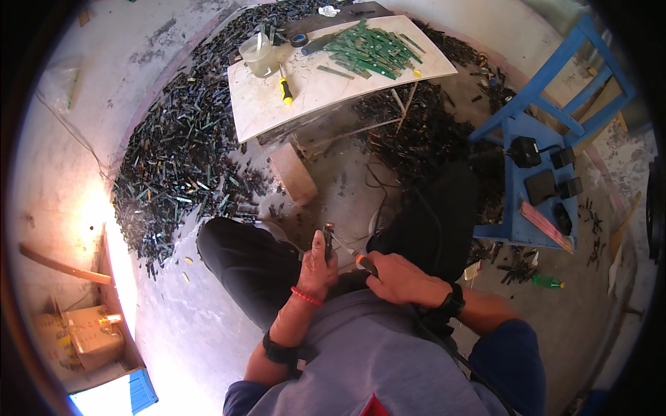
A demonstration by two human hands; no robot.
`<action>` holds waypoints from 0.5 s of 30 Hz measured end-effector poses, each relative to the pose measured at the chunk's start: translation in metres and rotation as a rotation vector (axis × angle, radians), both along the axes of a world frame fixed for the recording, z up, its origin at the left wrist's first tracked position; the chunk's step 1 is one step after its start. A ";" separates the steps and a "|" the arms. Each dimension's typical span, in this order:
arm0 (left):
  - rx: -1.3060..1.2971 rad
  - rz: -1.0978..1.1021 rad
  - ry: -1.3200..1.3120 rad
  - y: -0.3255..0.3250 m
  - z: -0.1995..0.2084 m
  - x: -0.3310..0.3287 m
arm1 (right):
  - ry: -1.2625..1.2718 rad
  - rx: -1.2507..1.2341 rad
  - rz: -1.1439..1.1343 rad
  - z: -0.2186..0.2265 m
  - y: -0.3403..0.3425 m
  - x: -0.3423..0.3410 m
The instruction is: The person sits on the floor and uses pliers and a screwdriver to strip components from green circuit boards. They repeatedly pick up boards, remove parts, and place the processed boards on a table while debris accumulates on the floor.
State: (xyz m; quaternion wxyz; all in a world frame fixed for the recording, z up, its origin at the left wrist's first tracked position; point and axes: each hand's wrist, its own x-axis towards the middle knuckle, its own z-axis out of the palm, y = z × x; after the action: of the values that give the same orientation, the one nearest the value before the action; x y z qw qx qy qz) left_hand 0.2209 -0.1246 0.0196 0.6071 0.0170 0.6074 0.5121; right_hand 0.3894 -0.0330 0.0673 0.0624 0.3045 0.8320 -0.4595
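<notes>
A: Lower centre of the frame — left hand, fingers closed round a small dark strip-like piece, held upright above the knee.

B: And the right hand?

A: Just beside it, to the right. Fingers wrapped round a tool with an orange collar; its thin metal tip points up-left and meets the dark piece. The 2 hands are close together, over the dark trousers.

B: Surroundings?

A: Top centre — a pale slab worktop, tilted in the view. On it a heap of green circuit strips, a clear plastic cup, a yellow-and-black screwdriver, a roll of dark tape.

B: Floor?

A: Concrete floor, with a wide scatter of dark and green scrap pieces at the left and upper centre. A blue wooden chair at right carries several black box-shaped parts. A cardboard box sits at lower left.
</notes>
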 end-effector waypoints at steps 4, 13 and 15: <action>-0.036 -0.134 0.075 -0.002 -0.011 0.001 | -0.066 0.015 0.051 -0.006 0.013 0.014; 0.085 -0.051 -0.280 0.008 0.012 -0.007 | 0.061 -1.185 -0.276 0.018 0.024 0.005; 0.081 -0.045 -0.316 0.007 0.010 -0.007 | 0.101 -1.181 -0.257 0.014 0.024 0.007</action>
State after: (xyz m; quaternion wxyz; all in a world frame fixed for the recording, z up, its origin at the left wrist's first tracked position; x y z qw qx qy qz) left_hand 0.2142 -0.1175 0.0296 0.7050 -0.0255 0.4827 0.5189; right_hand 0.3968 -0.0095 0.0811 0.1254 0.2944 0.3949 -0.8612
